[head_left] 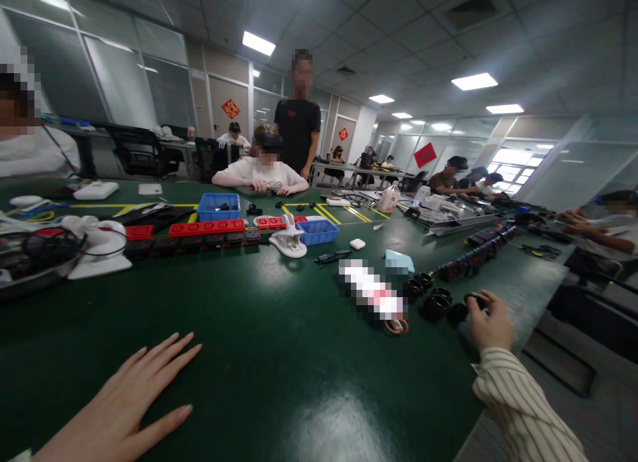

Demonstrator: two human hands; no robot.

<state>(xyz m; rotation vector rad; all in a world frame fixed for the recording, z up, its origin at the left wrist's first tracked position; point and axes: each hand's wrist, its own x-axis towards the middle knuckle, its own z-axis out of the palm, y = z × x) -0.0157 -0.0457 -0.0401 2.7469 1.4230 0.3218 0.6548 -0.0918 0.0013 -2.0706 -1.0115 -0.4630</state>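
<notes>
Right hand point(491, 326), lower right of frame: I had it pinched on one black ring point(476, 298). Left hand point(132, 389), lower left: spread flat, empty, over the bench point(259, 336). Hazard, I judged: a slack pinch could drop the ring among the black round parts point(437, 304) alongside.

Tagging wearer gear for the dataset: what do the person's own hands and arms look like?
Both the left hand and right hand are bare: no gloves, no rings visible on the left fingers. The right arm wears a long, loose cream sleeve with thin dark stripes, creased. On the left, only a pale cuff edge shows.
</notes>
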